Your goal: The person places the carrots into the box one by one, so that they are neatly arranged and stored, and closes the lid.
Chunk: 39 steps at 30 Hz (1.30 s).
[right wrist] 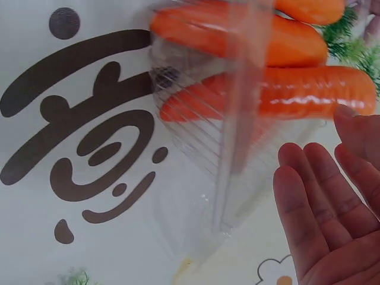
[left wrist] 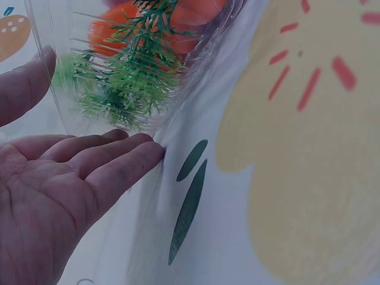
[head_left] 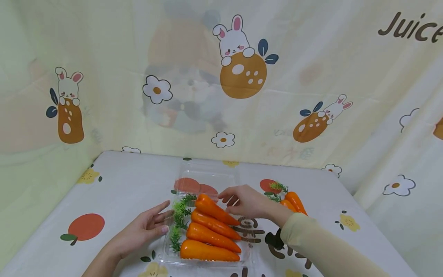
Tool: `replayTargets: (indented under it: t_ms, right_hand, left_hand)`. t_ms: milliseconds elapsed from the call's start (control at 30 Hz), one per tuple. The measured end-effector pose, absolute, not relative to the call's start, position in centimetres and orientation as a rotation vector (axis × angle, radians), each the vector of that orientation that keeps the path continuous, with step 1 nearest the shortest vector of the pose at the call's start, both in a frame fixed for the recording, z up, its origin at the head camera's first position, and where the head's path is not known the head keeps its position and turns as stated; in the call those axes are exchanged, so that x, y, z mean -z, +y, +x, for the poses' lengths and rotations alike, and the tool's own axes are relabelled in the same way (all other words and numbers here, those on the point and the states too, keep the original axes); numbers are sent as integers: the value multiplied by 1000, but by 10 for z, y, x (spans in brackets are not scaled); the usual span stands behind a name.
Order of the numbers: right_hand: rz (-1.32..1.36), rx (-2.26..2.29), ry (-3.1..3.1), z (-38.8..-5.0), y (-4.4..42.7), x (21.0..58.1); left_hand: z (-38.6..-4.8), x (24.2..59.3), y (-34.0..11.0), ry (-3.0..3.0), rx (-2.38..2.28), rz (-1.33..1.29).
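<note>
Carrots (head_left: 210, 235): four, lying side by side in the clear box (head_left: 173, 257), tips right, green tops (head_left: 180, 212) left.
Lid (head_left: 207, 175): folded open toward the far side.
Left hand (head_left: 147, 227): at the box's left wall, fingers extended, thumb apart, holding nothing; cannot tell whether touching.
Right hand (head_left: 247, 202): just beside the farthest boxed carrot, fingers loosely bent, gripping nothing; contact unclear.
Loose carrots (head_left: 295, 202): at least two, on the tabletop (head_left: 128, 184), far right, partly behind the pale sleeve (head_left: 311, 234).
Black object (head_left: 274, 239): just left of the sleeve, too hidden to name.
</note>
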State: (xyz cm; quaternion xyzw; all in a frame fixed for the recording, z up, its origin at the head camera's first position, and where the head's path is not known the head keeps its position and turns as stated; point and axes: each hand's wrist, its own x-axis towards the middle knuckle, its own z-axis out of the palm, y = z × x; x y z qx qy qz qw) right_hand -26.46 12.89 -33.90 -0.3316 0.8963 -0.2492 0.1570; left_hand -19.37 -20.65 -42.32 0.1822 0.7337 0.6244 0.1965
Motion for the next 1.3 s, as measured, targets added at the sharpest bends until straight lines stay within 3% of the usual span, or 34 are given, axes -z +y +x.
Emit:
replayTargets:
  t_ms: [700,1300]
  right_hand:
    - [-881,963,2748,-265,198,324]
    - [-566,941,2888,-255,285,319]
  left_hand:
    - [-194,423,-207,2044,-1750,509]
    - [-193,423,-205,2064,-1738,500]
